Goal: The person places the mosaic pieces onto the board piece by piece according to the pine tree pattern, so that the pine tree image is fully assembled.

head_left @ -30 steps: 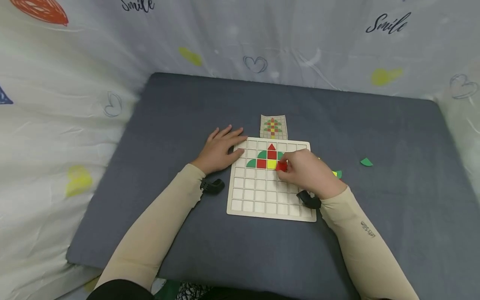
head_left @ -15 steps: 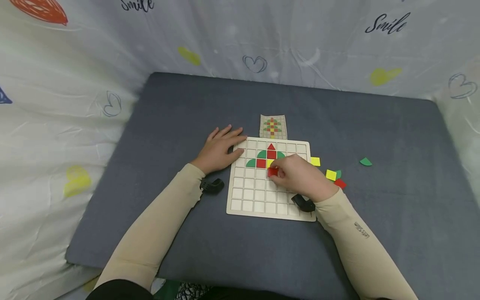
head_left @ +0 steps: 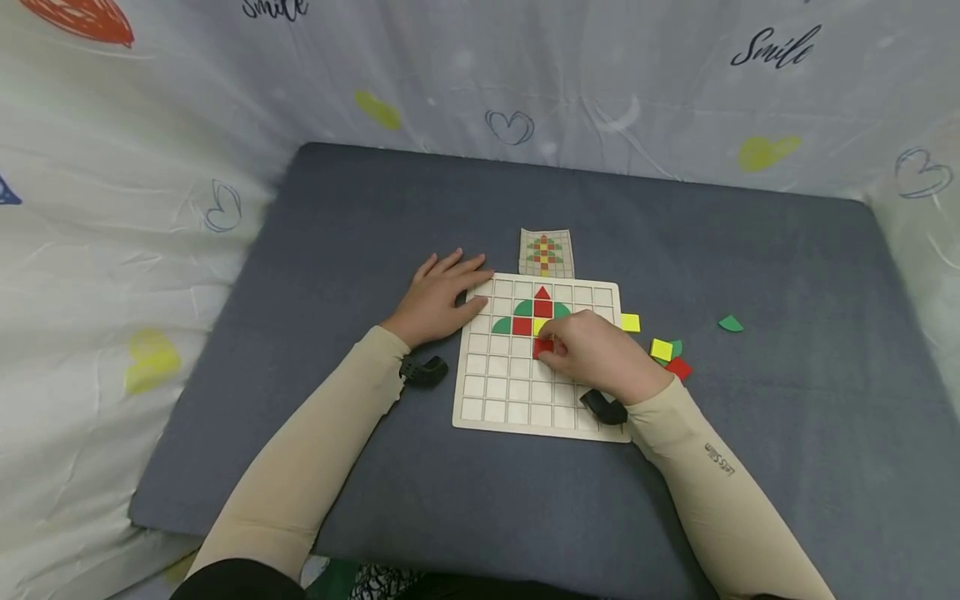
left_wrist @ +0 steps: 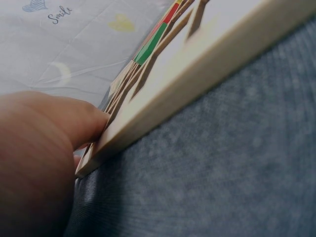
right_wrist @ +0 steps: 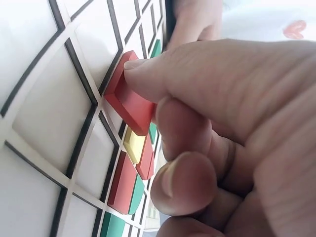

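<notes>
My right hand [head_left: 600, 354] pinches a red square tile [head_left: 541, 350] over the grid board [head_left: 495, 392], just below a yellow tile [head_left: 538, 326]. In the right wrist view, the thumb [right_wrist: 148, 74] presses the held red tile, which sits tilted against its cell. Other set tiles include a red triangle [head_left: 542, 293], red squares [head_left: 522, 327] and green quarter-circles [head_left: 501, 326]. At the board's upper left corner, my left hand [head_left: 437, 302] lies with fingers spread, its thumb [left_wrist: 89, 121] touching the edge. My right hand covers part of the pattern in the head view.
A pattern card [head_left: 546, 253] lies behind the board. To the right are loose tiles: yellow squares [head_left: 630, 322], a red piece [head_left: 678, 368] and green pieces [head_left: 731, 323]. The grey table [head_left: 375, 483] meets a printed white curtain [head_left: 450, 75] at the back.
My right hand has moved left and slightly nearer the body, bringing a red tile to the cell below the yellow one. The left hand stays put. Loose tiles at right have come into view.
</notes>
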`<state>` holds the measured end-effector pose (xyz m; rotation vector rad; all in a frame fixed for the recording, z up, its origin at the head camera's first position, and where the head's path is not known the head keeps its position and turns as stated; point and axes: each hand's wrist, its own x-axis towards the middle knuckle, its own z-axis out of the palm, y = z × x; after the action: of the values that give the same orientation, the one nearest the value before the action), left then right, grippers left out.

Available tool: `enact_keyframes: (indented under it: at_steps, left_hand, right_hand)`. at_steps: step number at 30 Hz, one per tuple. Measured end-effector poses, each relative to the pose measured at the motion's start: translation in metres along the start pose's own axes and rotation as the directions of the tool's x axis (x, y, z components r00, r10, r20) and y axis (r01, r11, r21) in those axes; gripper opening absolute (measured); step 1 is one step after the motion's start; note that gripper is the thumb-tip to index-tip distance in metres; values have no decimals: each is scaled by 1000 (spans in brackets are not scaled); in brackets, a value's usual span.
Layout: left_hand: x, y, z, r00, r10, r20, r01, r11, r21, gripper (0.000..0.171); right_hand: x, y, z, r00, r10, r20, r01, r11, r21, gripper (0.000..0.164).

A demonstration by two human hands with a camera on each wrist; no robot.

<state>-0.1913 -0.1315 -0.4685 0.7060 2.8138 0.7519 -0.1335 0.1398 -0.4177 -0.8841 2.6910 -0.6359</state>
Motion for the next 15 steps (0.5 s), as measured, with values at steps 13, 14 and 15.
enact_keyframes:
  at_steps: [13,14,15]
  left_hand:
    - [0,-1,0,1000,-2,6,2,1000,4,54]
    - [0,0,0,1000,-3,5,3,1000,5,54]
    - [0,0,0,1000,-3,5,3,1000,5,54]
  right_hand:
    - [1,0,1,1000,31,1,-31,999,-28,17]
    - [1,0,1,1000,30,-1,-30,999,-31,16]
    - [1,0,1,1000,28,-4,-28,999,-33,17]
